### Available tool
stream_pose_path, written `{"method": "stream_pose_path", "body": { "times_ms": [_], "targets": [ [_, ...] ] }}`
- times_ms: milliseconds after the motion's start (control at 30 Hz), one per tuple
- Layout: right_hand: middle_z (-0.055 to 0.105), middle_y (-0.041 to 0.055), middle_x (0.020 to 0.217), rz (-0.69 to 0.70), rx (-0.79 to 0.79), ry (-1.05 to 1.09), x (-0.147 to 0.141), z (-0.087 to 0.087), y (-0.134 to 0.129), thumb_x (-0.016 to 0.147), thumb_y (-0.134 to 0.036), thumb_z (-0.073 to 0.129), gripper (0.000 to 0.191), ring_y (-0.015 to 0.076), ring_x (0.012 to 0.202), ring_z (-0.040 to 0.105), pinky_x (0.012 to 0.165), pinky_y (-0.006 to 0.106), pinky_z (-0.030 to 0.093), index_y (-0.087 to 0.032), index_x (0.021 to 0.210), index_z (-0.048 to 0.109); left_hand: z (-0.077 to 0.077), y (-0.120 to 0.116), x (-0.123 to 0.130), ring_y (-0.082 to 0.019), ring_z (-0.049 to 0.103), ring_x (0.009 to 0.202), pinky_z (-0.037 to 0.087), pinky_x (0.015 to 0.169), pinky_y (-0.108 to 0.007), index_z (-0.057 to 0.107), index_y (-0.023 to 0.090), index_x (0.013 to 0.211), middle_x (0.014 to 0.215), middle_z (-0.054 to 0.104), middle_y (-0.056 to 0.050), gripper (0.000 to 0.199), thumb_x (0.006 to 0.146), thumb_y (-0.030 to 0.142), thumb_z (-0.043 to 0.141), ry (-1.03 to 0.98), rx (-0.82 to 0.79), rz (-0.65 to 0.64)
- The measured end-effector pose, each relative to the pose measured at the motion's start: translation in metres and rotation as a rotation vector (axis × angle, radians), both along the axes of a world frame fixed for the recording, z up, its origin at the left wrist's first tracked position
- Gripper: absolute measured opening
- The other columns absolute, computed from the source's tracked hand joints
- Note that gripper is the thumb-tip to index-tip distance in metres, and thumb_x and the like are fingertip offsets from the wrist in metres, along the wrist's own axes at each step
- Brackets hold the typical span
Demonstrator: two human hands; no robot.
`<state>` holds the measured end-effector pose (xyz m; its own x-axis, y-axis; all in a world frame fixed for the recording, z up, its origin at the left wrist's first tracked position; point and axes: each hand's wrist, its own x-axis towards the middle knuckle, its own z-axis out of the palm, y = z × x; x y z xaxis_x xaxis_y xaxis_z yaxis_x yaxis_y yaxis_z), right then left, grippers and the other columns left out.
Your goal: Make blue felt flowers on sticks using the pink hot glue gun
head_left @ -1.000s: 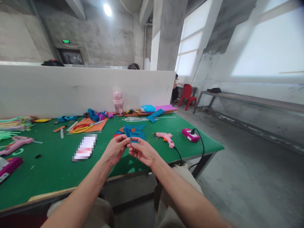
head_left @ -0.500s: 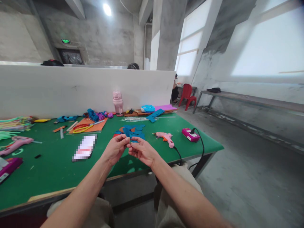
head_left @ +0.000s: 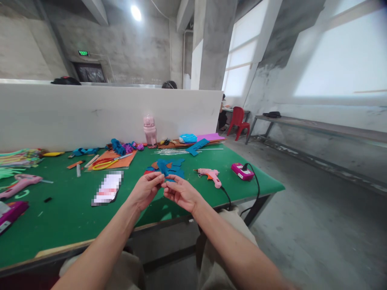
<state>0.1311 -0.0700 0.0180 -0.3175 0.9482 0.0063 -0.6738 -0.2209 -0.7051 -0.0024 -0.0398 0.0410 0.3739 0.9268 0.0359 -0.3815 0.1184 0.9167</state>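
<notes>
Between the fingertips of both hands stands a small blue crepe paper piece [head_left: 162, 167]. My left hand [head_left: 148, 188] pinches its lower end from the left. My right hand [head_left: 180, 191] is closed with thumb and forefinger at the same spot. Fingers hide the bottom of the piece. Just behind the hands, blue and brown cut paper pieces [head_left: 178, 163] lie on the green table [head_left: 72, 217]. To the right of my right hand rests a pink glue gun [head_left: 211, 174], its nozzle pointing left.
A phone [head_left: 108, 188] lies left of my hands. Red-and-yellow scissors [head_left: 105, 162] rest on orange paper [head_left: 128, 161]. A pink bottle [head_left: 150, 131] stands by the white partition [head_left: 75, 117]. A purple power box [head_left: 242, 171] with a black cable is near the right edge.
Both hands stay together at nearly the same place. The blue paper piece shows slightly more above the fingertips, and the left fingers have shifted a little.
</notes>
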Motion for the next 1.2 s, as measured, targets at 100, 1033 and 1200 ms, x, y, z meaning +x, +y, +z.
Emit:
{"method": "stream_pose_path", "body": {
  "times_ms": [100,1033,1200],
  "targets": [
    [0.066,0.0012,0.073,0.009,-0.001,0.008,0.0003,-0.0006,0.0006,0.065,-0.017,0.071,0.036,0.0059,0.058,0.06,0.061,0.019,0.052,-0.015,0.094,0.051,0.0002,-0.0007,0.0011,-0.008,0.051,0.051,0.042,0.052,-0.021,0.059,0.011,0.062,0.055,0.056,0.001,0.017,0.06,0.023,0.071,-0.003,0.003,0.013],
    [0.064,-0.0002,0.074,0.032,0.021,0.001,0.0001,0.0,-0.0005,0.066,-0.018,0.07,0.037,0.0054,0.059,0.059,0.062,0.019,0.051,-0.017,0.098,0.053,-0.0012,-0.0014,0.0025,-0.007,0.05,0.049,0.042,0.051,-0.02,0.054,0.013,0.059,0.055,0.054,0.003,0.02,0.06,0.023,0.071,-0.032,0.023,0.01],
    [0.065,-0.0002,0.073,0.028,0.01,0.01,0.0008,-0.0008,0.0004,0.065,-0.018,0.071,0.036,0.0051,0.058,0.059,0.062,0.018,0.051,-0.016,0.096,0.052,-0.0021,0.0,0.0016,-0.007,0.051,0.051,0.042,0.052,-0.021,0.06,0.012,0.068,0.057,0.055,0.002,0.017,0.061,0.023,0.071,-0.014,0.018,0.006]
  ]
}}
